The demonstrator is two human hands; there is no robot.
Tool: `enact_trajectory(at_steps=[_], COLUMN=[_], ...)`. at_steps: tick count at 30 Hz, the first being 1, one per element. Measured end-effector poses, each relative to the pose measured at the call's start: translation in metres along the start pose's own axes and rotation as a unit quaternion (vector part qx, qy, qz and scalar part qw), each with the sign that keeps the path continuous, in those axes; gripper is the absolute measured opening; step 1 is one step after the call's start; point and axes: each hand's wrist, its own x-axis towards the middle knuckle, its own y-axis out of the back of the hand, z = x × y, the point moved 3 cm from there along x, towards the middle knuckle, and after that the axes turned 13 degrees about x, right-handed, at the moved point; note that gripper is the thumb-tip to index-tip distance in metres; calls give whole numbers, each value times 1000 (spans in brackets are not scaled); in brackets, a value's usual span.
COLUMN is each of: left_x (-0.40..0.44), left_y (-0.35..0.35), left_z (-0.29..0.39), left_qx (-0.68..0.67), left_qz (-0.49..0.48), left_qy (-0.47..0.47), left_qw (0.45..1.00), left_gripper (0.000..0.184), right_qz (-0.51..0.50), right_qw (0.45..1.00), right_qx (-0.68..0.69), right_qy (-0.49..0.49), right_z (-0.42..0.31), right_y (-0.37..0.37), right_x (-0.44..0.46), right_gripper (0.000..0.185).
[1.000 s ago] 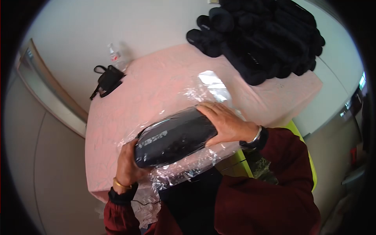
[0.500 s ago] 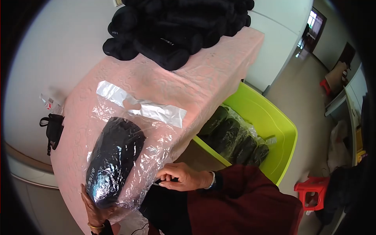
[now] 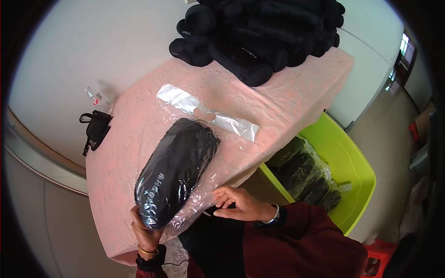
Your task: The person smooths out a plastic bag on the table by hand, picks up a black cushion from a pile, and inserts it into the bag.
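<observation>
A black, rounded, soft-looking cushion with white lettering lies slantwise inside a clear plastic bag. The bag's white top strip, with a handle hole, is spread on the pink cloth. My left hand grips the near end of the bagged cushion; part of its fingers is hidden beneath. My right hand is held beside the bag's right edge, fingers apart and slightly bent, with nothing visible in them.
Many similar black cushions are piled at the table's far end. A lime-green bin to the right holds several bagged ones. A black pouch and a plastic bottle sit at the left edge. A red stool stands lower right.
The view has shifted, so everything appears further right. My right hand's fingers have loosened from their closed pose at the bag's edge. The bag lies smoother over the cushion.
</observation>
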Motion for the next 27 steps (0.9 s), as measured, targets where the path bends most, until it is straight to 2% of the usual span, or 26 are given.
enact_trajectory(at_steps=[4, 7, 8, 11, 16, 17, 20, 22, 24, 25, 26, 27], left_x=[-8, -18, -21, -28, -46, -49, -55, -55, -47, -45, -44, -42], left_y=[-14, -29, -35, -53, -93, -99, -114, -116, -107, -103, -99, -89], left_z=[27, 55, 67, 79, 106, 112, 126, 134, 150, 154, 150, 138], left_qx=[-30, -49, -49, -49, -30, -23, -48, -60, -68, -71, -74, -47], left_qz=[-9, -24, -30, -55, -115, -121, -168, -194, -230, -246, -251, -171], left_qy=[-33, -62, -82, -136, -275, -309, -317, -319, -361, -382, -384, -364], left_qw=[999, 997, 995, 988, 954, 943, 932, 926, 901, 888, 886, 914], left_gripper=[70, 68, 68, 67, 64, 64, 61, 60, 54, 51, 51, 48], right_qz=[19, 110, 115, 107, 132, 160, 216, 264, 296, 332, 367, 393], right_qw=[998, 955, 955, 920, 941, 935, 919, 898, 883, 874, 864, 857], right_qx=[36, 265, 262, 375, 309, 314, 327, 350, 364, 355, 345, 331], right_qy=[-48, -73, -73, -38, 39, 38, 36, 23, 16, 19, 23, 41], right_z=[9, 27, 24, 0, -26, -27, -28, -23, -20, -22, -22, -19], right_y=[4, 12, 14, 14, 19, 23, 40, 56, 72, 83, 96, 113], right_x=[-11, -21, -24, -37, -45, -45, -51, -66, -88, -105, -122, -139], right_gripper=[62, 76, 76, 80, 87, 83, 75, 60, 54, 44, 37, 34])
